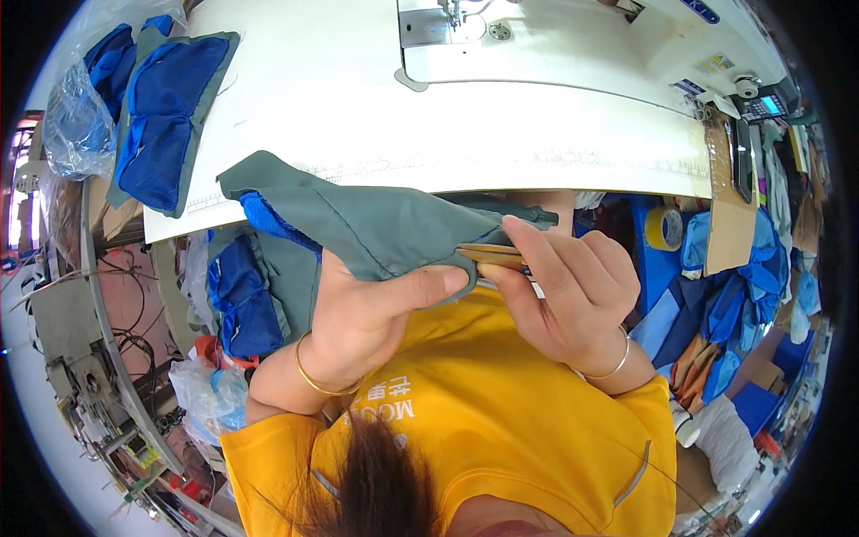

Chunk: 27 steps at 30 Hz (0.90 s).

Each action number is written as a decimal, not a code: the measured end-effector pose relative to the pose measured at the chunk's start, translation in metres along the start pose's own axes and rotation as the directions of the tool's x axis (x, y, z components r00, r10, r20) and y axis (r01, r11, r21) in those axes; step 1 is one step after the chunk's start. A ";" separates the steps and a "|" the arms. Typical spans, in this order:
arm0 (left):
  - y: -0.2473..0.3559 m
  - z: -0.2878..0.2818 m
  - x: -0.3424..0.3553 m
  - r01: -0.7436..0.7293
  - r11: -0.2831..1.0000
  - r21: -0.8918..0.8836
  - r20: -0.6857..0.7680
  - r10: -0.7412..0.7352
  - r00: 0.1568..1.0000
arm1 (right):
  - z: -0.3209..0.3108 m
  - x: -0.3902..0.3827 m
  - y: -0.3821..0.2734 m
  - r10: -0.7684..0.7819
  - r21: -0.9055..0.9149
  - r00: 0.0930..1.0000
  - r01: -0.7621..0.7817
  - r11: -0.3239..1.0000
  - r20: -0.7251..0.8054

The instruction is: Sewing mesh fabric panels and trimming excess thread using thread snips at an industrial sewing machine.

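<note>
- Head view: the left hand (362,304) is closed on a grey-green fabric piece (358,219), its thumb laid on top near the right end of the cloth and pressing it against the fingers beneath
- The right hand (577,291) grips a small gold-coloured tool (488,254) between thumb and fingers, most of the tool covered by them; its narrow tip points left, right by the left thumb and over the fabric, though whether its blades are apart or together I cannot tell
- The fabric piece is held up between the person's chest and the white table (304,107), its peaked left corner overlapping the table's front edge in view, with a dark seam line running along it and blue material (268,219) showing under its left side
- Beyond the hands, toward the upper right, a white sewing machine (671,45) stands on the table
- At the table's left end lies a blue-and-grey fabric piece (165,116), with a clear plastic bag (79,125) beside it
- Lower left, below the table's edge, are more blue-and-grey pieces (243,300)
- On the right, a yellow tape roll (663,229) sits near a strip of brown cardboard (727,240)
</note>
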State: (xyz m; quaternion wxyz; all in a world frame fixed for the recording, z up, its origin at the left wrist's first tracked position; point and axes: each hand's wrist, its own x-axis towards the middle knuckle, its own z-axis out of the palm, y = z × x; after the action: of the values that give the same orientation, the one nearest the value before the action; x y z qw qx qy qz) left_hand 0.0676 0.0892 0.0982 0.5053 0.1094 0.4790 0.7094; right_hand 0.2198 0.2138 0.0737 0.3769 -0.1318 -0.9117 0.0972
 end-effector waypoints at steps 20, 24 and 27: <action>0.002 0.000 0.001 0.000 1.000 0.026 0.031 0.000 1.000 | -0.009 0.007 0.000 0.000 0.027 1.000 -0.001 1.000 0.027; 0.001 -0.001 0.002 -0.007 0.999 0.050 0.040 0.005 0.999 | -0.013 0.009 -0.002 0.014 0.009 0.998 -0.015 1.000 0.064; 0.000 -0.003 0.002 -0.013 0.997 0.077 0.025 0.011 1.000 | -0.017 0.011 -0.002 0.002 -0.019 0.996 0.000 1.000 0.094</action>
State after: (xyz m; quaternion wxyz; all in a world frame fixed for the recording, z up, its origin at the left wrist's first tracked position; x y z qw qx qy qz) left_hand 0.0648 0.0888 0.0961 0.5025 0.1404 0.4988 0.6921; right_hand 0.2238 0.2165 0.0936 0.3324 -0.1312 -0.9292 0.0947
